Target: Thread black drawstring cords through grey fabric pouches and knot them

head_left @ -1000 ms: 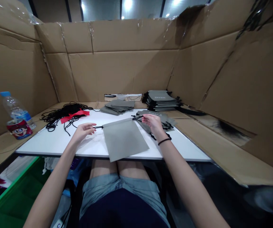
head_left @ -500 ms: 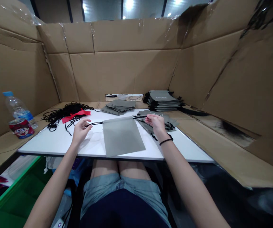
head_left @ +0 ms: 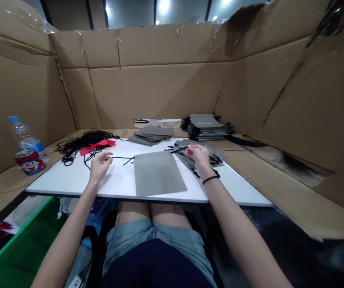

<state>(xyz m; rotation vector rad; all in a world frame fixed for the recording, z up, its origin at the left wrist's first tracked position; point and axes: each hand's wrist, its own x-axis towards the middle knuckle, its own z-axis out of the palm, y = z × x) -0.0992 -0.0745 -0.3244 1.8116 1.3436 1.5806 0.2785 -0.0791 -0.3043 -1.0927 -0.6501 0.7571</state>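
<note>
A flat grey drawstring bag (head_left: 160, 176) lies on the white tabletop in front of me, its top edge facing away. My left hand (head_left: 100, 163) is to the left of the bag, fingers pinched on a thin black cord (head_left: 122, 157) that runs taut to the bag's upper left corner. A short loose cord end sticks out beside that corner. At the upper right corner, my right hand (head_left: 198, 155) pinches another stretch of black cord (head_left: 179, 150), which looks thicker, perhaps doubled. Its fingers partly hide the cord.
Black cords (head_left: 83, 141) with a red strip (head_left: 97, 147) lie at the back left. Grey bag pieces (head_left: 150, 134) are behind the bag, with a tall stack (head_left: 206, 124) at back right. Corded bags (head_left: 216, 154) lie beside my right hand. A bottle (head_left: 28, 138) and can (head_left: 29, 162) stand left.
At the left corner, a cord end now sticks out loose, where two strands ran to my left hand before. The bag has shifted very slightly right. Both hands keep their pinch.
</note>
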